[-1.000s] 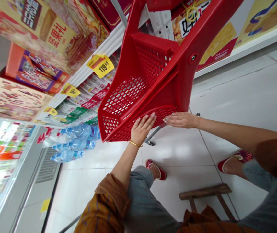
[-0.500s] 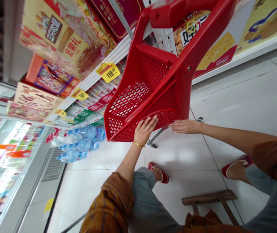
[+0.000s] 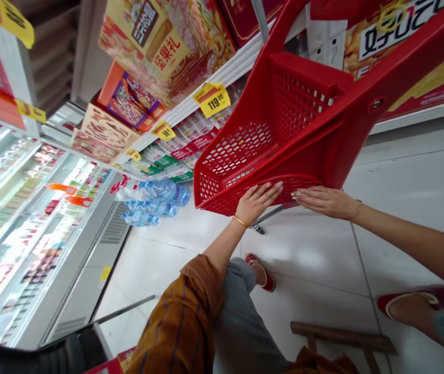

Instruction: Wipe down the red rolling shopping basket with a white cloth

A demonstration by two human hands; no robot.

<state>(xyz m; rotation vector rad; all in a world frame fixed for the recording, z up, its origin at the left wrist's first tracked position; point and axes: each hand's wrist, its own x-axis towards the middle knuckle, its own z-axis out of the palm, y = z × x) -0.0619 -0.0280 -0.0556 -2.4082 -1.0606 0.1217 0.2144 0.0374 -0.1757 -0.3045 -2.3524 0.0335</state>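
A red plastic shopping cart (image 3: 241,182) with perforated basket walls stands tilted across the view. My left hand (image 3: 258,201), a gold bangle at its wrist, lies flat with fingers stretched out against the cart's near side wall. To its right, my right hand (image 3: 328,202) has its fingers extended along the lower edge of that same wall. A tiny pale spot shows by the right fingertips; what it is I cannot make out. Neither hand is wrapped round anything.
Shelves carry gift boxes (image 3: 167,47) and yellow price tags (image 3: 212,100) behind the cart. Packs of water bottles (image 3: 155,200) stand on the floor. At the left runs a refrigerated display (image 3: 85,249). A wooden stool (image 3: 342,335) is below me, between my red shoes.
The view has shifted, so the cart looks larger and further right, and more of the refrigerated display shows. Both hands stay at the cart's side wall.
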